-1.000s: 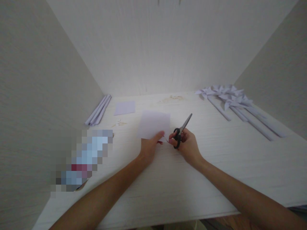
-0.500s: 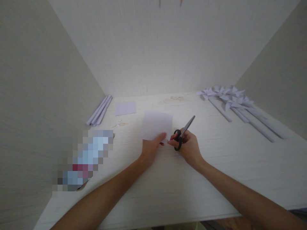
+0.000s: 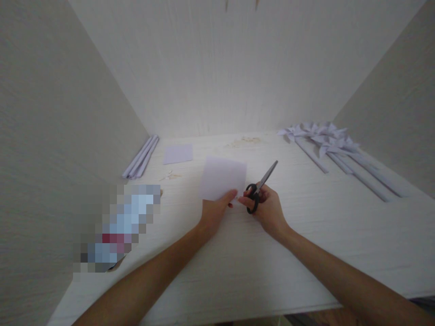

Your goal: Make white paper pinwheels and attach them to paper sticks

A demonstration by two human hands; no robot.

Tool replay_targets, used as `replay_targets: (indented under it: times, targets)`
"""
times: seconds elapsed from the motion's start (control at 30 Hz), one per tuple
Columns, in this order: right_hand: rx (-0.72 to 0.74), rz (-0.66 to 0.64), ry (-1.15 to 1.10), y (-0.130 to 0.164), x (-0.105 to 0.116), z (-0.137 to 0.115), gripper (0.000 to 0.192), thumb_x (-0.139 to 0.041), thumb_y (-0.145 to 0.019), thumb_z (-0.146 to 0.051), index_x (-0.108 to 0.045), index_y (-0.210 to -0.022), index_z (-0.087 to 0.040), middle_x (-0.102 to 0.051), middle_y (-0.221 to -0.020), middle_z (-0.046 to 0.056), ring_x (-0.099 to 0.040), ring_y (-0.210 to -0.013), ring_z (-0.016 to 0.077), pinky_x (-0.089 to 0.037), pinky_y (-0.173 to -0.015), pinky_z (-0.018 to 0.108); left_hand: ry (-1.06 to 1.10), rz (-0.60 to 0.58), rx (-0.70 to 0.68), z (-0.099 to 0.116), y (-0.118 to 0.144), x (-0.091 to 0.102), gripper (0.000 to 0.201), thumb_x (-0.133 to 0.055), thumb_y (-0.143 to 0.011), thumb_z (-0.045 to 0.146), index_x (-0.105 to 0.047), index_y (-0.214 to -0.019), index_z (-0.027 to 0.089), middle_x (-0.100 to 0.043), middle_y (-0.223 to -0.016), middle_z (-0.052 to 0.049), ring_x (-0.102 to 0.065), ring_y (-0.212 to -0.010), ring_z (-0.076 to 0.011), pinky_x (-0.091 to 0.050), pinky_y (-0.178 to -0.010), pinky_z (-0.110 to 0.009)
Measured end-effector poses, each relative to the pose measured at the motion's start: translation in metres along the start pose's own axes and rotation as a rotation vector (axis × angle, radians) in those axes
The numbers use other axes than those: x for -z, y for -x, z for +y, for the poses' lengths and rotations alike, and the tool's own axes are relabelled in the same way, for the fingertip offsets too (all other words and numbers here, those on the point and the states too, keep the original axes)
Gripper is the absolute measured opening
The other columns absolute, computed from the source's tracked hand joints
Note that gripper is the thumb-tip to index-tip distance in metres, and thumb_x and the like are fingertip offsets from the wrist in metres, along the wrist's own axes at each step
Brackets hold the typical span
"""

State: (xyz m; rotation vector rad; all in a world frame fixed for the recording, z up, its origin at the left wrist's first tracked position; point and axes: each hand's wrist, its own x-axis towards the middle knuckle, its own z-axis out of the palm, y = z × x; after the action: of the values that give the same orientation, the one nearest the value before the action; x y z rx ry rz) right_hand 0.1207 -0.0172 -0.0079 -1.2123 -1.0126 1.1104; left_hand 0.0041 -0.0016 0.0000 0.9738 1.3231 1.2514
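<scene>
Since a second ago both my hands and the paper have drifted a little to the right, and the scissors' blades now point slightly higher. My left hand pinches the near edge of the paper square between thumb and fingers, so the sheet fans up and away from my grip, its far edge lifted off the table. My right hand is clenched through the black handles of the scissors, thumb in one loop; the grey blades lie together and angle up to the right, just beside the paper's right edge, not biting into it. The two hands almost meet at the sheet's near right corner.

Farther out, a smaller paper piece lies flat beyond my left hand, and a bundle of rolled paper sticks leans along the left wall. Well to the right, finished paper pinwheels lie with their long stems toward me. A blurred patch covers something at the table's left.
</scene>
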Motion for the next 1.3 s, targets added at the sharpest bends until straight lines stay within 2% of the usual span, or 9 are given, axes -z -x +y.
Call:
replay_targets:
  times: [0.23, 0.4, 0.7, 1.03, 1.3]
  targets:
    - [-0.02, 0.006, -0.013, 0.0003, -0.0001, 0.0005, 0.035, -0.075, -0.048, -0.026, -0.046, -0.064, -0.017, -0.054, -0.061, -0.004, -0.044, -0.047, 0.0058, -0.031, -0.04, 0.018, -0.023, -0.022, 0.002, -0.002, 0.0001, -0.0006, 0.017, -0.067, -0.054, 0.028, -0.058, -0.062, 0.015, -0.059, -0.058, 0.001, -0.049, -0.045, -0.0089, -0.042, -0.044, -0.021]
    - [-0.03, -0.007, -0.012, 0.0007, -0.0003, -0.0017, 0.033, -0.074, -0.049, -0.026, -0.045, -0.063, -0.017, -0.051, -0.058, -0.005, -0.042, -0.046, 0.0049, -0.029, -0.039, 0.017, -0.052, 0.02, 0.016, 0.0001, 0.0014, -0.0008, 0.017, -0.068, -0.053, 0.028, -0.058, -0.058, 0.015, -0.058, -0.055, 0.001, -0.049, -0.044, -0.009, -0.042, -0.045, -0.022]
    - [-0.044, 0.006, 0.0, 0.0003, -0.0011, 0.0009, 0.034, -0.073, -0.05, -0.031, -0.045, -0.064, -0.017, -0.049, -0.056, -0.006, -0.037, -0.041, 0.0041, -0.027, -0.036, 0.018, -0.045, -0.007, 0.03, 0.0005, 0.0017, -0.0009, 0.017, -0.067, -0.054, 0.028, -0.059, -0.061, 0.014, -0.06, -0.059, 0.001, -0.051, -0.048, -0.0092, -0.043, -0.045, -0.021]
    - [-0.029, 0.013, -0.026, -0.0004, -0.0016, -0.0005, 0.032, -0.073, -0.049, -0.026, -0.045, -0.062, -0.017, -0.048, -0.054, -0.006, -0.041, -0.045, 0.0049, -0.029, -0.039, 0.018, -0.041, -0.023, 0.015, -0.0002, 0.0017, -0.0007, 0.017, -0.066, -0.055, 0.029, -0.059, -0.063, 0.015, -0.06, -0.06, 0.001, -0.051, -0.048, -0.0091, -0.043, -0.043, -0.021]
    - [-0.044, 0.005, -0.029, 0.0003, -0.0011, 0.0013, 0.033, -0.073, -0.05, -0.027, -0.045, -0.062, -0.018, -0.046, -0.051, -0.007, -0.038, -0.042, 0.0047, -0.027, -0.037, 0.018, -0.038, -0.038, 0.028, -0.0016, 0.0013, -0.0002, 0.017, -0.067, -0.054, 0.029, -0.061, -0.062, 0.015, -0.061, -0.059, 0.0, -0.051, -0.048, -0.0101, -0.043, -0.045, -0.022]
